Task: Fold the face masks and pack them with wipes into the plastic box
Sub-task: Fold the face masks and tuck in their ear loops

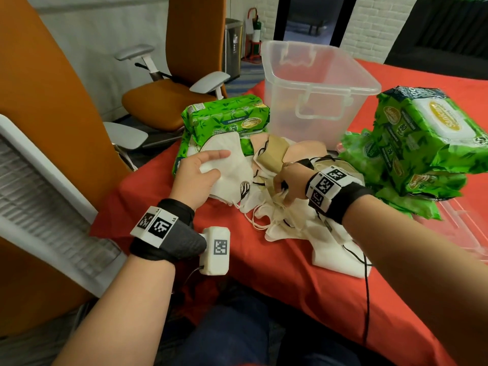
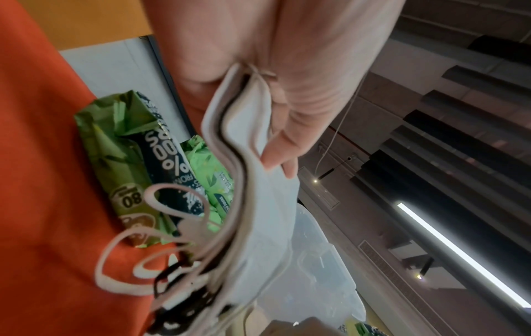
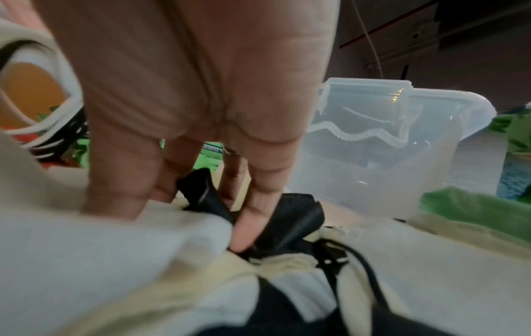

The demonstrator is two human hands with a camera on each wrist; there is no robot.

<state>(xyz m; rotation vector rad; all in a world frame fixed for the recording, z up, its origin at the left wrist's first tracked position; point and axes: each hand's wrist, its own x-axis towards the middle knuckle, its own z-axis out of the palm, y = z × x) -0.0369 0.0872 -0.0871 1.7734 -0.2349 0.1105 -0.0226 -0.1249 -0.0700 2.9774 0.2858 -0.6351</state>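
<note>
My left hand [image 1: 196, 171] grips a stack of folded white face masks [image 1: 228, 161], lifted a little above the table; in the left wrist view its fingers [image 2: 283, 150] clamp the stack [image 2: 252, 204] with ear loops dangling. My right hand [image 1: 287, 182] digs into the loose pile of white, tan and black masks [image 1: 287, 228], fingers curled on white fabric and loops. Its fingertips [image 3: 244, 234] touch a black mask [image 3: 290, 218]. The clear plastic box [image 1: 285, 101] stands open behind the pile, nothing visible inside. Green wipes packs lie left [image 1: 227, 114] and stacked right [image 1: 427, 133].
A red cloth [image 1: 290, 299] covers the table, whose left edge runs close to my left arm. A clear lid [image 1: 464, 228] lies at the right by the wipes stack. Orange office chairs [image 1: 169, 104] stand beyond the left edge.
</note>
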